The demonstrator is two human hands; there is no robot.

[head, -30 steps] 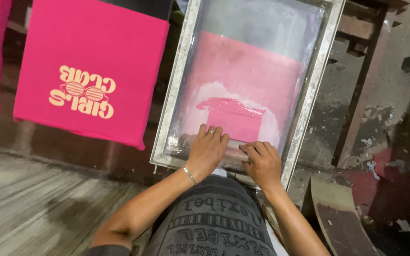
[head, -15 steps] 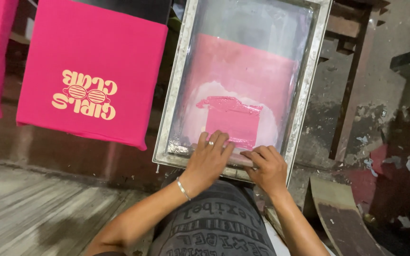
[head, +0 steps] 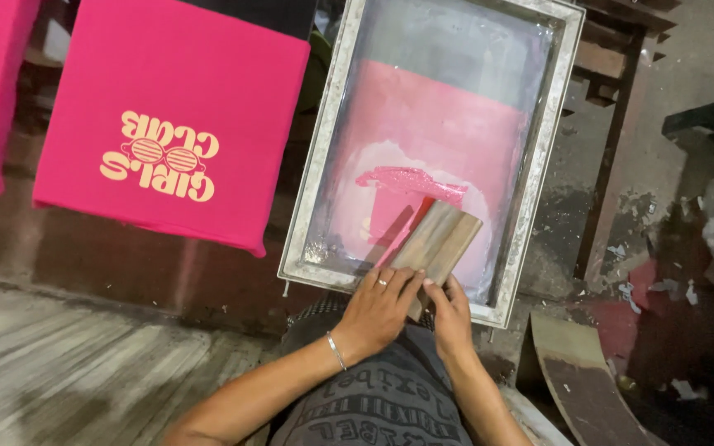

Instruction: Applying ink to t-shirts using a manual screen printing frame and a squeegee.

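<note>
Both hands grip the wooden squeegee (head: 434,244) near the near edge of the screen frame (head: 321,173), left hand (head: 380,310) and right hand (head: 451,318) closed on it, its blade pointing away toward the pink ink (head: 411,180).

worn grey plank floor (head: 68,372), stained concrete (head: 671,74), dark wooden frame (head: 613,91)

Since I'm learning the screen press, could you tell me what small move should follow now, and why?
Probably push the wooden squeegee forward through the pink ink ridge: both hands, left hand and right hand, grip it tilted at the screen frame's near end, with the ink lying just ahead.
</note>
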